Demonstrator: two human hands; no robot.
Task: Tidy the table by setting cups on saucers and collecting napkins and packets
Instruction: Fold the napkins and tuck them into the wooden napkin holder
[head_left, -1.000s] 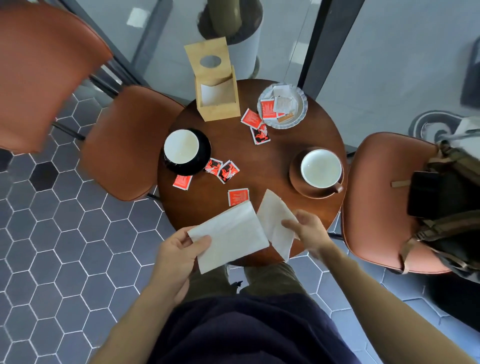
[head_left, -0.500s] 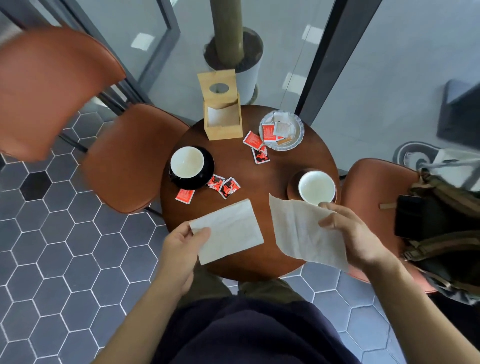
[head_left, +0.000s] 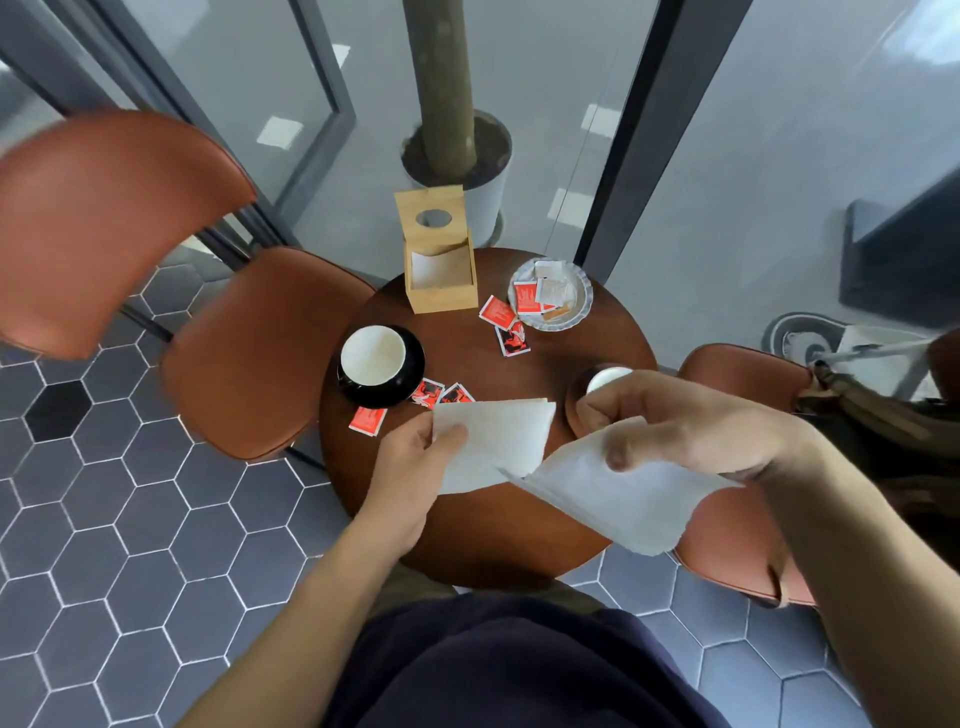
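Note:
My left hand (head_left: 410, 467) pinches a folded white napkin (head_left: 498, 436) above the near part of the round wooden table (head_left: 467, 519). My right hand (head_left: 691, 421) holds a second white napkin (head_left: 608, 493) lifted above the table's right side, its near edge overlapping the first. A white cup (head_left: 373, 354) sits on a black saucer (head_left: 410, 384) at the left. Another white cup (head_left: 605, 378) on a brown saucer is mostly hidden behind my right hand. Red packets (head_left: 511, 338) lie scattered on the tabletop.
A wooden napkin box (head_left: 439, 270) stands at the table's far edge beside a silver dish (head_left: 579, 312) holding packets. Brown chairs stand at the left (head_left: 249, 343) and right (head_left: 737, 540); a bag (head_left: 872, 410) rests on the right one. Glass walls rise behind.
My right hand has raised its napkin and swung it left toward the napkin in my left hand, covering the right cup. The view has pulled back and tilted up.

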